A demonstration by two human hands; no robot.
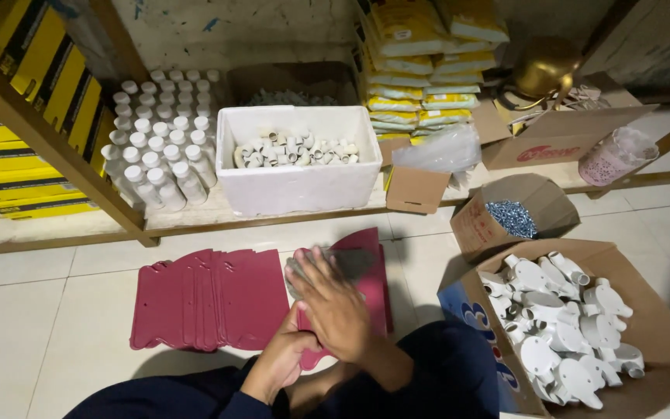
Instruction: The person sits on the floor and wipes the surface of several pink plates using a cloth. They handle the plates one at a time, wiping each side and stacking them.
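My right hand (335,306) lies flat on a dark red card sheet (366,275) on the floor tiles, its fingertips on a small clear plastic bag (343,264). My left hand (281,361) grips the near edge of that same red sheet from below. To the left, a fanned row of several more dark red card sheets (211,299) lies flat on the floor. My legs in dark blue trousers fill the bottom of the view.
A cardboard box of white plastic fittings (560,326) stands at right, with a smaller box of silver screws (509,217) behind it. On a low wooden shelf stand a white foam box of short white tubes (296,151), several white bottles (160,143), yellow packets (420,70) and an open carton (560,136).
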